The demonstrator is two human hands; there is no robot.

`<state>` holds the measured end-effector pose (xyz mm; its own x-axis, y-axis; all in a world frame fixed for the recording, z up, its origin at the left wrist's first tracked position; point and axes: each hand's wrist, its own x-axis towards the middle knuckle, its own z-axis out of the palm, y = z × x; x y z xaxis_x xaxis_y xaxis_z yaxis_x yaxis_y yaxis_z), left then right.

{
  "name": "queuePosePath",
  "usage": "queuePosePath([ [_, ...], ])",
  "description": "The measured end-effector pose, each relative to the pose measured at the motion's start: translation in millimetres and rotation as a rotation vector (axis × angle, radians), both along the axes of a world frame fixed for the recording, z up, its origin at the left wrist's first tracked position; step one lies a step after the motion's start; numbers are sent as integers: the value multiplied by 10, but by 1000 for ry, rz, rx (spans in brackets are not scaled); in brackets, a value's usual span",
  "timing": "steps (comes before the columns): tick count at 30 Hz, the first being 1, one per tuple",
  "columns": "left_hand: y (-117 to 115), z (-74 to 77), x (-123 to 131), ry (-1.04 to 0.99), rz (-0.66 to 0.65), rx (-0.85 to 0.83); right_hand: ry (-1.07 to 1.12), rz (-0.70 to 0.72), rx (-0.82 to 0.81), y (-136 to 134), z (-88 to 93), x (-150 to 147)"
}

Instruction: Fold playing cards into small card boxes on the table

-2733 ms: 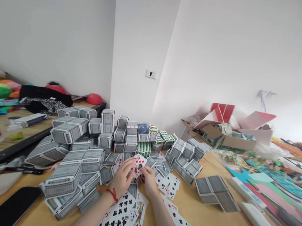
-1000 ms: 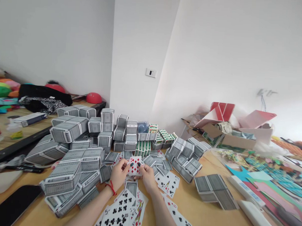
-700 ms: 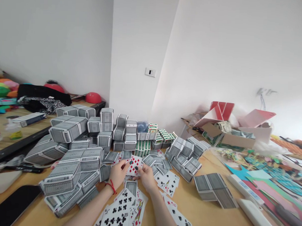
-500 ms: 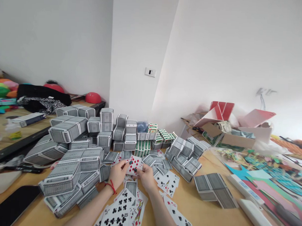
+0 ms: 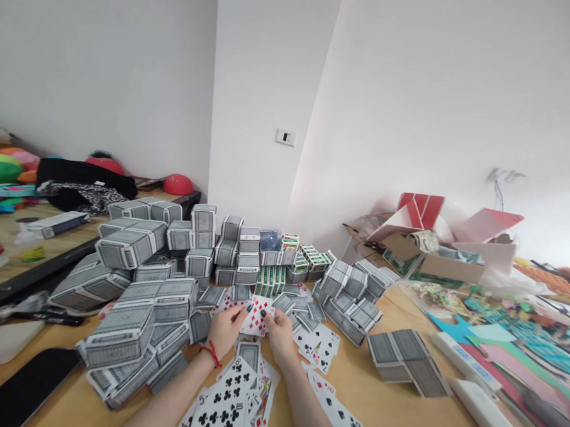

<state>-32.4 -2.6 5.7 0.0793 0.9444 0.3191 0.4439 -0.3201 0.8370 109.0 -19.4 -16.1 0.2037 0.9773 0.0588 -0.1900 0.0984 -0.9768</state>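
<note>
Between my two hands are playing cards (image 5: 256,319), face up, with a ten of diamonds showing. My left hand (image 5: 228,327), with a red string bracelet at the wrist, pinches their left edge. The right edge is gripped by my right hand (image 5: 278,330), its thumb on the face. Just below lie loose face-up cards, among them a ten of clubs (image 5: 219,418) and an eight of clubs (image 5: 235,378). Spades and diamonds (image 5: 318,344) are spread to the right of my right hand. Blocks folded from grey-backed cards (image 5: 119,332) are piled to the left.
More folded card blocks (image 5: 348,292) stand at the right, with a separate folded piece (image 5: 408,360) nearer. Green card boxes (image 5: 271,279) stand behind my hands. A black phone (image 5: 27,385) lies at front left, a white power strip (image 5: 465,360) and coloured paper (image 5: 509,368) at right.
The cards between my hands have turned more upright and flat toward me. My right thumb has moved up on the face. The view has shifted slightly.
</note>
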Motion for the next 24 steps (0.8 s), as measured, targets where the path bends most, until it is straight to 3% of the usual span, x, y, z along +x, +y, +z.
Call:
queuePosePath([
  [6,4,61,-4,-452,-218,-303,89,-52,15,41,-43,54],
  [12,14,111,-21,-614,-395,-490,162,20,13,2,14,60],
  [24,-1,127,28,-643,-341,-504,149,96,33,-31,37,55],
])
